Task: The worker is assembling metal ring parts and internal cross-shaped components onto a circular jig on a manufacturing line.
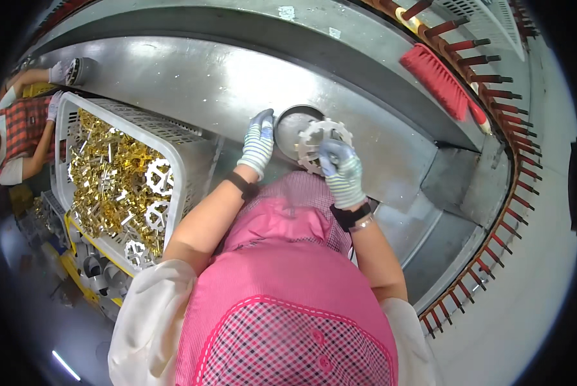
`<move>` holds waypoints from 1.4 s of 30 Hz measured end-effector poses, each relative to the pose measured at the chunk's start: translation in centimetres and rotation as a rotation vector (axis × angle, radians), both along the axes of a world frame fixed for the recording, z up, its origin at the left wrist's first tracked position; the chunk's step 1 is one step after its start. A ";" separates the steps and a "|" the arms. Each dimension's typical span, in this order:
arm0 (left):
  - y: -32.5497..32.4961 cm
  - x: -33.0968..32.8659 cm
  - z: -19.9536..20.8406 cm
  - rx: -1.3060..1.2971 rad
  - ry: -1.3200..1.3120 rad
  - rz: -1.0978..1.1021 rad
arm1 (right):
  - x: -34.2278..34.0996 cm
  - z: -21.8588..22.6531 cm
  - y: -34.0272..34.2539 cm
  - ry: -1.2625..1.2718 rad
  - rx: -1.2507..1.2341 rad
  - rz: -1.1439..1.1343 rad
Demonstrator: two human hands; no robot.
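On the bare metal worktop in front of me sits a shallow round metal shell, its hollow side facing up. My left hand, in a striped knit glove, grips the shell's left side with the fingers along its wall. Closed around the near edge of a toothed silver metal ring is my right hand, gloved the same way. The ring is tilted over the shell's right part and hides some of its rim. Whether ring and shell touch, I cannot tell.
To my left stands a white plastic crate heaped with gold and silver metal pieces and several toothed rings. A co-worker is beyond it. A red brush lies at the right, beside a curved rail of red-brown pegs.
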State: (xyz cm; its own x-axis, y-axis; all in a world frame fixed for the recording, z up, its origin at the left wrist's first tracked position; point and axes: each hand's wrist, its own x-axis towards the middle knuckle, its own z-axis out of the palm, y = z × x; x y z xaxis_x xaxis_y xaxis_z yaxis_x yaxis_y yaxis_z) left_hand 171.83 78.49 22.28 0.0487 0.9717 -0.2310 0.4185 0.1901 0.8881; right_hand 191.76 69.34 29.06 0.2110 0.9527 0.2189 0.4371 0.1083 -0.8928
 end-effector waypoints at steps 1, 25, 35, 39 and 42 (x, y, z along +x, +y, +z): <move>-0.1 -0.2 0.1 -0.076 -0.122 0.012 | -0.4 -0.5 0.7 0.010 -0.009 0.003; -2.4 2.9 -1.6 -0.102 -0.498 0.122 | -3.1 -1.8 4.2 -0.106 -0.139 0.167; -0.9 3.1 -1.5 -0.096 -0.372 -0.006 | -2.8 -1.8 4.0 -0.125 -0.145 0.227; -0.9 3.1 -1.5 -0.124 -0.378 -0.022 | -2.6 -2.3 4.0 -0.151 -0.131 0.243; -1.0 3.3 -0.6 -0.113 -0.385 -0.019 | -2.8 -2.6 3.6 -0.144 -0.096 0.212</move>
State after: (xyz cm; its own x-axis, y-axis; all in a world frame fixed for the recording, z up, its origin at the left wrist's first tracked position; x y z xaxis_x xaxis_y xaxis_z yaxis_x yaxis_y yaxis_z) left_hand 175.09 77.53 21.64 0.1699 0.9395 -0.2973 0.0639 0.2906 0.9547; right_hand 188.99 72.97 26.49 -0.0218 0.9901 0.1384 0.5371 0.1284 -0.8337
